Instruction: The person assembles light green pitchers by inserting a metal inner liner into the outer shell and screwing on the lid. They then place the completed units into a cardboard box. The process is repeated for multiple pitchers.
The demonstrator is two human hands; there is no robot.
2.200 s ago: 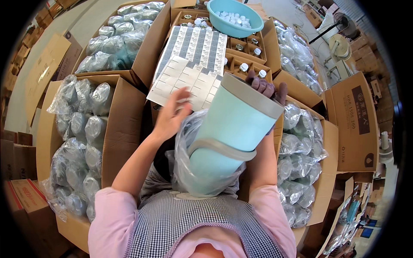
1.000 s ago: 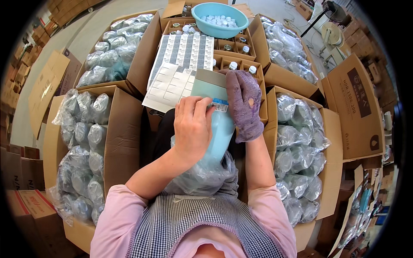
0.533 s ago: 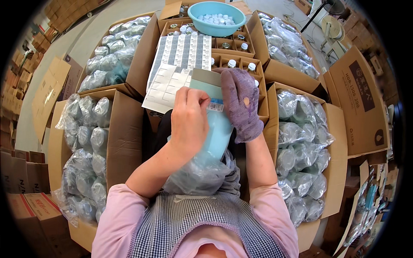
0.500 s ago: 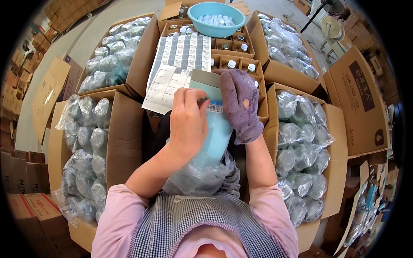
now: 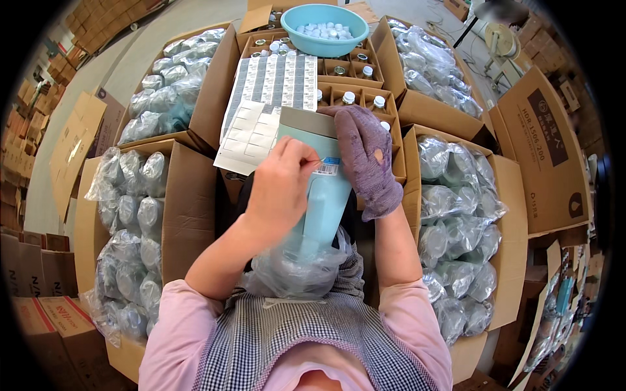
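A light-blue thermos jug [image 5: 329, 199] with a grey-brown base leans across my lap, base end pointing away from me. Its near end sits in a crumpled clear plastic bag [image 5: 297, 270]. My right hand [image 5: 368, 156], in a worn purple-grey glove with a hole on its back, wraps round the jug's right side near the base. On the jug is a small blue-and-white barcode label [image 5: 328, 167]. My bare left hand [image 5: 280, 186] pinches at the label's left edge, the fingertips closed together there.
Label sheets [image 5: 270, 85] lie on a divided carton of capped bottles [image 5: 349, 98], just beyond the jug. A blue basin [image 5: 293, 32] of white caps stands behind. Open cartons of bagged items flank me on the left [image 5: 189, 202] and right [image 5: 512, 241].
The jug has shifted slightly left and toward me. My left hand has moved a little down and left, uncovering more of the jug, and the label shows more fully.
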